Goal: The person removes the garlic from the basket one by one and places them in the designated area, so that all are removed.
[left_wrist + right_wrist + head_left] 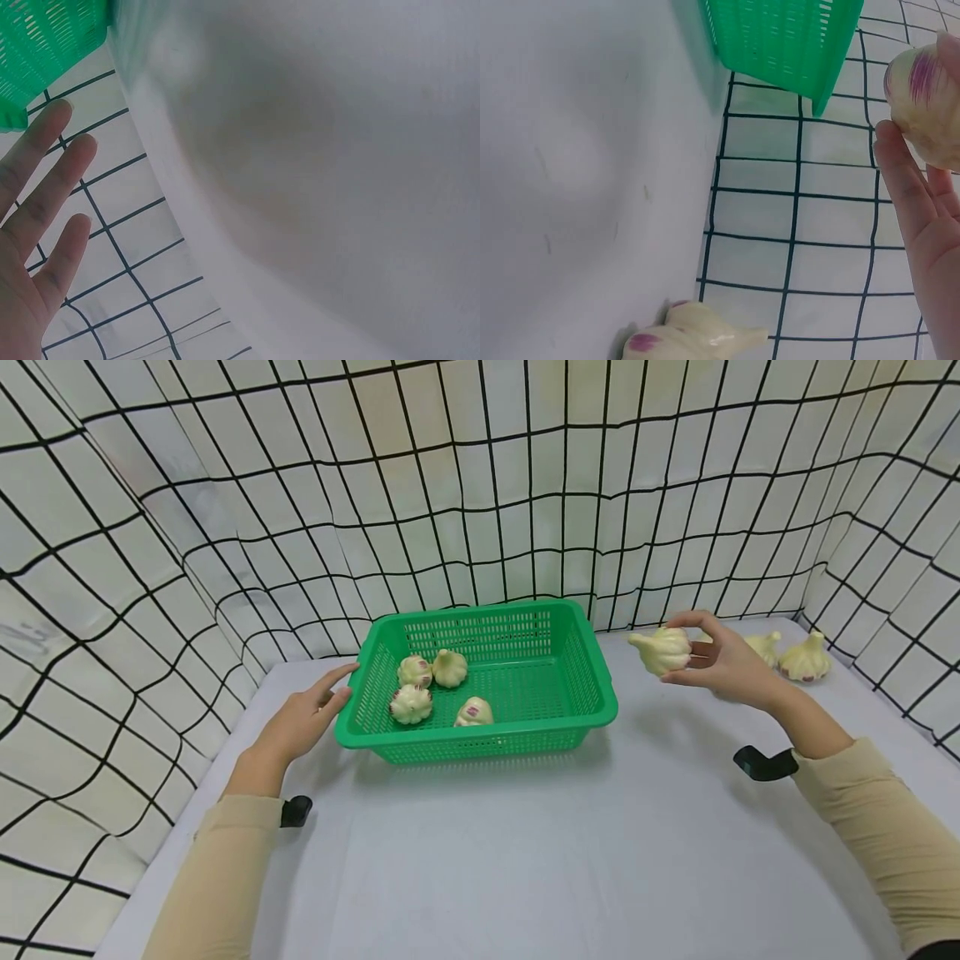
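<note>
the garlic bulb (pixel 662 651) is pinched in the right hand (pixel 723 664), held above the bench (pixel 517 852) near its far edge, to the right of the green basket (pixel 480 745). the left hand (pixel 300 718) has its fingers parted and extended at the basket's left rim; four more bulbs (pixel 412 703) lie inside, and other bulbs (pixel 805 660) sit by the bench's far right corner.

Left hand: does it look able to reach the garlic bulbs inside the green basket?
Probably yes: the left hand is empty, by the green basket, whose open top leaves the garlic bulbs uncovered.
</note>
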The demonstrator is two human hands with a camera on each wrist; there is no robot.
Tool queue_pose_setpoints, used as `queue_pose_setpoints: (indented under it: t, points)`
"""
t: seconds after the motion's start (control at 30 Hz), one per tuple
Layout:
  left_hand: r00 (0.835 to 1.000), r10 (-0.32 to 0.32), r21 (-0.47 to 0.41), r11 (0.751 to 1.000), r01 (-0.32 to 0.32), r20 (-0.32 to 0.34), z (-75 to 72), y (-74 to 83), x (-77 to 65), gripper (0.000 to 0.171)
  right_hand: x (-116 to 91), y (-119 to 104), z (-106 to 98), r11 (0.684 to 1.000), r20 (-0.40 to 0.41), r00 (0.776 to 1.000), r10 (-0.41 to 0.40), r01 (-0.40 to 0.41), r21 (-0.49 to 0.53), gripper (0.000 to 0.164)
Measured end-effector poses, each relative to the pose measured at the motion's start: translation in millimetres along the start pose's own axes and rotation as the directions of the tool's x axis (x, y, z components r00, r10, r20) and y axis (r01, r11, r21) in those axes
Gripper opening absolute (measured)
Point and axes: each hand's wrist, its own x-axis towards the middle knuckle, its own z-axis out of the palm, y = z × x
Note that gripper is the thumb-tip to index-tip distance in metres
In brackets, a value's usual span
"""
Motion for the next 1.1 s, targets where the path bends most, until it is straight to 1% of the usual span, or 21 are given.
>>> queue_pose_setpoints:
  t: [0.17,0.4,0.7,0.9,0.97,1.1]
  points:
    - [1.000,0.002,-0.002,1.000,-0.002,-0.002,-0.5,0.2,-0.6,0.064,-7.9,4.9,-7.9,1.000,-0.022,0.999,0.029,-0.029,0.005,0.067]
    - [1.000,0.004,-0.001,1.000,-0.004,-0.004,-1.6,0.3,-0.1,0.064,-20.5,13.8,-22.4,0.999,-0.047,0.998,0.033,-0.031,0.038,0.068]
    - [1.000,0.005,-0.003,1.000,-0.005,-0.003,-0.3,0.6,-1.3,0.064,-37.4,34.3,-40.5,0.999,-0.066,0.998,-0.013,0.017,0.049,0.068]
    - [1.000,0.008,0.003,1.000,-0.008,-0.013,-0.3,0.1,-0.9,0.064,-43.7,45.0,-50.4,0.999,-0.130,0.991,-0.005,0.011,0.044,0.067]
    - [1.000,0.007,0.002,1.000,-0.007,-0.012,-0.1,0.1,-0.8,0.064,-46.4,48.7,-54.1,1.000,-0.141,0.990,-0.004,0.008,0.026,0.067]
    - [1.000,0.006,-0.003,1.000,-0.006,-0.009,0.3,0.1,-1.1,0.064,-54.8,56.7,-63.2,0.999,-0.161,0.987,0.028,-0.032,-0.023,0.067]
